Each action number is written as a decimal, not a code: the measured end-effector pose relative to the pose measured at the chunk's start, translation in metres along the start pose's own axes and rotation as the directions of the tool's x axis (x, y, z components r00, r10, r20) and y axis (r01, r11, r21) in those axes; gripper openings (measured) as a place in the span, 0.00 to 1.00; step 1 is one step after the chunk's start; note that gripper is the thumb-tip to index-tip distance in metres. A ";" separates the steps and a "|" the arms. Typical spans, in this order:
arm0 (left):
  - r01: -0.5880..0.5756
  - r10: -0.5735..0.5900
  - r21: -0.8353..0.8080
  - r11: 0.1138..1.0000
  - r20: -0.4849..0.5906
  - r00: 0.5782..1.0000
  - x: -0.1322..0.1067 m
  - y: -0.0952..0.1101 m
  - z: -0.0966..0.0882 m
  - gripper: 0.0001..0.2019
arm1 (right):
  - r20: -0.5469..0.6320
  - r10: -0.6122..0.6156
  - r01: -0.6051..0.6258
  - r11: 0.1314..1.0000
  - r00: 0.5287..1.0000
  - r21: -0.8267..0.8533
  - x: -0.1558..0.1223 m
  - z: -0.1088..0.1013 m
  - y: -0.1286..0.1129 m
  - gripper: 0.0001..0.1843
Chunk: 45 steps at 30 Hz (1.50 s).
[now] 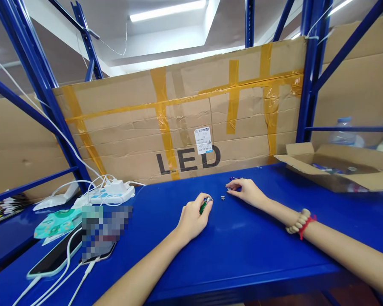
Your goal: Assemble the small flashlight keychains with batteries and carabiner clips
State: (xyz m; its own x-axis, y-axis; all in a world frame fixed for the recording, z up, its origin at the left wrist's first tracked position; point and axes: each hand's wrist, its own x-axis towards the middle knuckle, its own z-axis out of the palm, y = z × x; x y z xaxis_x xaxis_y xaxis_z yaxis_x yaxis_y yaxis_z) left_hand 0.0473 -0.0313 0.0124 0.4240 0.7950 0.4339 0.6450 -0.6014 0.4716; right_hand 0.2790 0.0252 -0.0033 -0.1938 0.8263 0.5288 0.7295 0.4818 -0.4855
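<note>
My left hand [194,216] is closed around a green lighter [204,205], its metal top sticking up between thumb and forefinger. The lower part is hidden by my fingers. To its right, a small silvery metal part [222,197] lies on the blue tabletop [242,250]. My right hand [247,192] is low over the table, thumb and fingertips closed about a tiny metal piece [229,189], too small to make out well. Just behind those fingers lies a thin purple-blue object [235,178], partly covered by the hand.
An open cardboard box [325,180] with small items stands at the right. A taped cardboard panel [130,140] closes off the back. On the left are a power strip [113,193] with white cables, a phone [55,255] and a turquoise packet [55,223]. Blue posts [308,93] frame the table.
</note>
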 end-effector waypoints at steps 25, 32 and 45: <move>-0.045 0.046 -0.008 0.999 0.067 0.997 -0.002 0.001 0.000 0.13 | 0.005 -0.045 0.045 0.990 0.999 -0.135 -0.005 -0.004 -0.011 0.15; -0.052 0.052 -0.002 0.999 0.057 0.997 -0.004 0.003 -0.003 0.12 | 0.036 -0.119 0.123 0.983 0.992 -0.135 -0.005 -0.001 -0.017 0.14; -0.048 0.042 0.076 0.996 0.088 0.995 0.000 0.003 0.001 0.13 | 0.016 -0.060 0.060 0.998 0.998 0.011 -0.005 0.001 -0.019 0.13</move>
State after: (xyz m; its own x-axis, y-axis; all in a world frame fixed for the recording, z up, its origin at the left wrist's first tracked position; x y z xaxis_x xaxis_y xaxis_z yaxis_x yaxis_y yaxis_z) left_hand 0.0500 -0.0329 0.0128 0.5049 0.7732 0.3837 0.6701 -0.6313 0.3904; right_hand 0.2655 0.0123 0.0032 -0.2482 0.8004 0.5456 0.7092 0.5338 -0.4605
